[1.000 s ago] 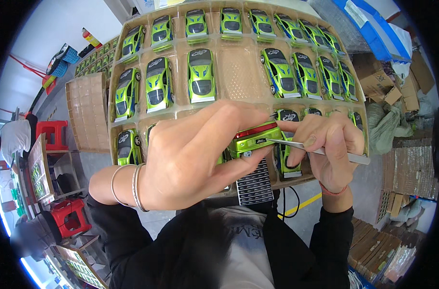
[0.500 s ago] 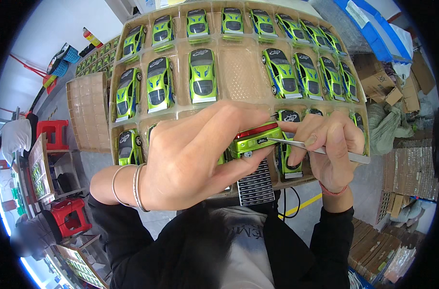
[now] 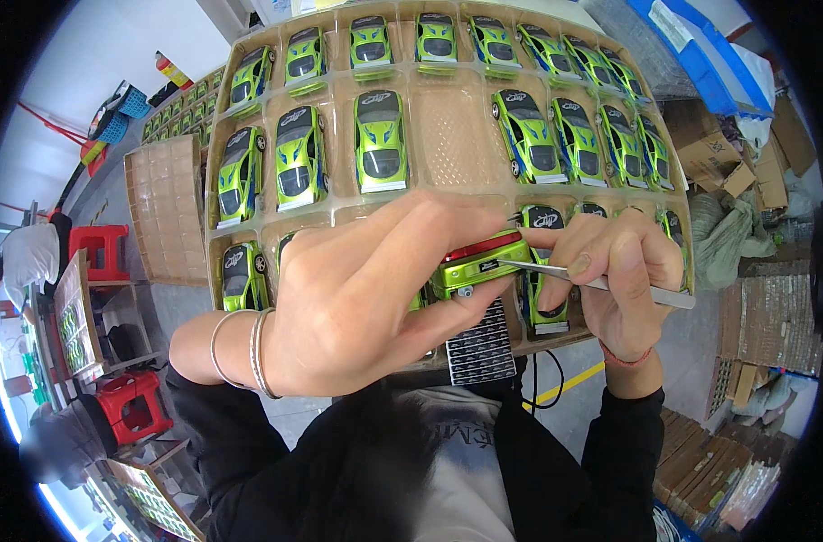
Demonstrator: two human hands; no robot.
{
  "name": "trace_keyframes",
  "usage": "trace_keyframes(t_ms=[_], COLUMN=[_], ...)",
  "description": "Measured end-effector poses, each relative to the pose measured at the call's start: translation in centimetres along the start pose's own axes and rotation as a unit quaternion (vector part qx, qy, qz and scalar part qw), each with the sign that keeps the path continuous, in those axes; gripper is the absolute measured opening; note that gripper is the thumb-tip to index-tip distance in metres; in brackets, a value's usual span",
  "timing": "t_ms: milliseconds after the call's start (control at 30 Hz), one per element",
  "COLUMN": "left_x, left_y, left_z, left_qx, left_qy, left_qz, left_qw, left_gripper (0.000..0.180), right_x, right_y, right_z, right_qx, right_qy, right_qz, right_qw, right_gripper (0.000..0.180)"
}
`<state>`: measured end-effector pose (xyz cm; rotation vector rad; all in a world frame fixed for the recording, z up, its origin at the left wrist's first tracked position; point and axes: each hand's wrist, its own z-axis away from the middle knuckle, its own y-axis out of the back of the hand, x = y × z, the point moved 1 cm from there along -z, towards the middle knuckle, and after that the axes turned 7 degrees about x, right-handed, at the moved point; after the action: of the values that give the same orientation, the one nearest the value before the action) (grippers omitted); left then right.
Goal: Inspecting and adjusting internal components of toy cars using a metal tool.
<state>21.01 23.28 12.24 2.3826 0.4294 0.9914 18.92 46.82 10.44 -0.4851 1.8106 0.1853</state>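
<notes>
My left hand (image 3: 366,289) grips a green toy car (image 3: 461,275) between thumb and fingers, its red-trimmed end facing me. A small black label (image 3: 490,266) shows on that end. In my right hand (image 3: 621,275) is a pair of metal tweezers (image 3: 601,284), pinched by thumb and fingers, its tip at the label's right edge. Whether the tip grips the label I cannot tell. Below the car hangs a sheet of small black stickers (image 3: 480,348), its upper part hidden. Behind my hands, a compartment tray (image 3: 457,135) holds rows of similar green cars.
A blue bin (image 3: 701,54) and cardboard boxes (image 3: 705,149) stand at the right. Stacked cardboard (image 3: 764,334) lies below them. At the left are an upright tray (image 3: 166,208), red stools (image 3: 100,253) and people (image 3: 30,257) at benches.
Hardly anything differs. The car and the tweezers' tip have shifted very slightly; both hands keep their hold.
</notes>
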Motion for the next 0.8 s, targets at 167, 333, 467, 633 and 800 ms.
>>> trace_keyframes(t_ms=[167,333,467,633,800], left_x=[0.2,0.2,-0.2,-0.3,-1.2], left_y=[-0.1,-0.2,-0.3,0.2,0.0], left_z=[0.0,0.0,0.3,0.1,-1.0], left_qx=[0.004,0.029,0.024,0.001,0.031], left_qy=[0.004,-0.019,-0.059,-0.068,-0.100], left_qz=[0.000,0.021,0.009,0.026,0.005], left_qw=[1.000,0.999,0.998,0.997,0.994], left_gripper=[0.047,0.041,0.037,0.031,0.033], right_x=[0.0,0.0,0.0,0.0,-0.1], right_y=[-0.1,-0.1,-0.3,-0.2,1.6], right_z=[0.0,-0.2,-0.3,-0.4,-0.7], right_qx=[0.002,-0.002,-0.001,-0.008,0.104], right_qy=[-0.005,0.018,0.026,0.035,0.072], right_qz=[-0.007,0.010,0.014,0.022,-0.044], right_qw=[1.000,1.000,1.000,0.999,0.991], right_gripper=[0.032,0.032,0.032,0.034,0.039])
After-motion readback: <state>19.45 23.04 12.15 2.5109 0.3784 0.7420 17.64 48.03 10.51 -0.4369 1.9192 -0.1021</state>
